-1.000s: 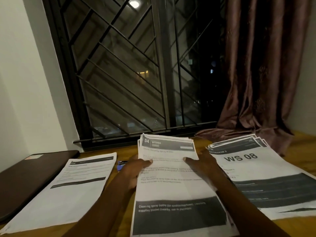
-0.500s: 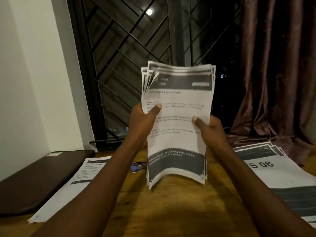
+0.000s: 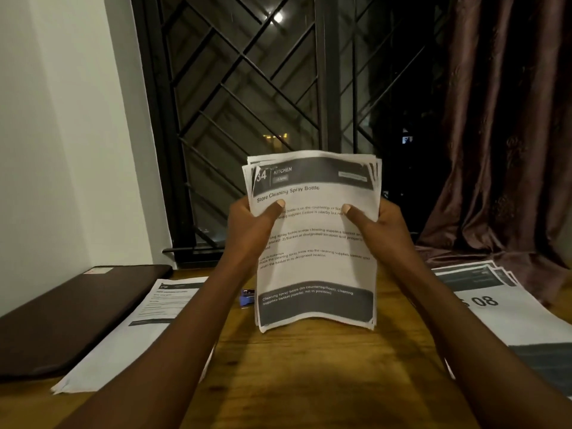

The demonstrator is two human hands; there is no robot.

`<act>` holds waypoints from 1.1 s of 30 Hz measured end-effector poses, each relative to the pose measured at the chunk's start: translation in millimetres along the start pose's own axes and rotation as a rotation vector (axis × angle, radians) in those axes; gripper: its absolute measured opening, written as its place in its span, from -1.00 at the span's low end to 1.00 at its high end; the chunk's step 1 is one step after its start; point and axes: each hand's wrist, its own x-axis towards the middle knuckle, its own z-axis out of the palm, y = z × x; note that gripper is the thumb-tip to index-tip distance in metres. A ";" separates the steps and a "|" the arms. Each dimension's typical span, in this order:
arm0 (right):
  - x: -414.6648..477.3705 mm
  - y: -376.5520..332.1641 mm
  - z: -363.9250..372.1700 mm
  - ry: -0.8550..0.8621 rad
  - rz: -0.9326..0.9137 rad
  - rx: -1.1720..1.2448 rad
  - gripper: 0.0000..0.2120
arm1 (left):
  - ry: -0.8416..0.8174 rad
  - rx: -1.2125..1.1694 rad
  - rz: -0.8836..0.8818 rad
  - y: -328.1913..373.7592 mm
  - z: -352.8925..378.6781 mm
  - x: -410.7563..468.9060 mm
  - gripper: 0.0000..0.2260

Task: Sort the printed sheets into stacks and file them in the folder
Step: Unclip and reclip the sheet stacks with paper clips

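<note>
I hold a stack of printed sheets [image 3: 315, 243] upright over the wooden table [image 3: 309, 366], its bottom edge close to the tabletop. The top sheet reads "34 KITCHEN, Store Cleaning Spray Bottle". My left hand [image 3: 250, 230] grips the stack's left edge and my right hand [image 3: 380, 227] grips its right edge, thumbs on the front. A second pile of sheets [image 3: 148, 329] lies flat at the left. A third pile marked "08" [image 3: 507, 311] lies at the right. A dark brown folder [image 3: 62, 320] lies shut at the far left.
A small blue clip or stapler [image 3: 247, 298] lies on the table behind the held stack. A barred window [image 3: 247, 103] stands behind the table. A brown curtain [image 3: 501, 134] hangs at the right and pools on the table's back edge. A white wall is at the left.
The stack went from lying flat on the table to being lifted upright in both hands. Since half a second ago it has dropped lower, toward the tabletop.
</note>
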 end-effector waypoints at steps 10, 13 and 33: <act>-1.9 14.1 5.5 -0.011 0.104 0.033 -0.86 | -0.068 0.013 -0.110 -20.6 -9.8 -3.0 -0.88; 0.5 12.3 3.4 -0.014 0.083 0.022 -0.91 | -0.065 -0.010 -0.110 -18.4 -11.7 3.1 -0.90; -10.3 116.4 4.4 -0.335 0.796 0.061 -0.71 | -0.432 -0.111 -0.926 -99.7 -72.7 -21.3 -0.61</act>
